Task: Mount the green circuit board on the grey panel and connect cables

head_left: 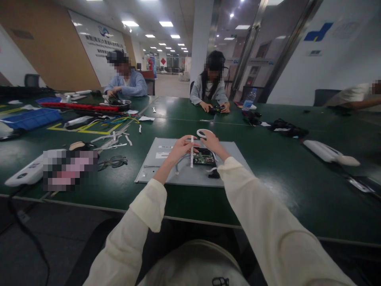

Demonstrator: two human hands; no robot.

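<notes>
A flat grey panel (151, 167) lies on the green table before me, with a green circuit board (205, 157) in a dark frame on it. Above the board, my left hand (183, 147) pinches a white strip of tape (192, 157) that hangs down between its fingers. My right hand (211, 142) is closed on a white roll of tape (204, 133), just right of the left hand. Grey cables (180, 159) and a small black part (213, 173) lie around the board. The fingertips of the right hand are partly hidden.
Left of the panel are eyeglasses (114, 161), a white device (32, 169), loose white strips (114, 137) and a blue tray (31, 119). Another white device (327, 153) lies at right. A water bottle (249, 100) stands farther back. Two co-workers sit across the table, another at far right.
</notes>
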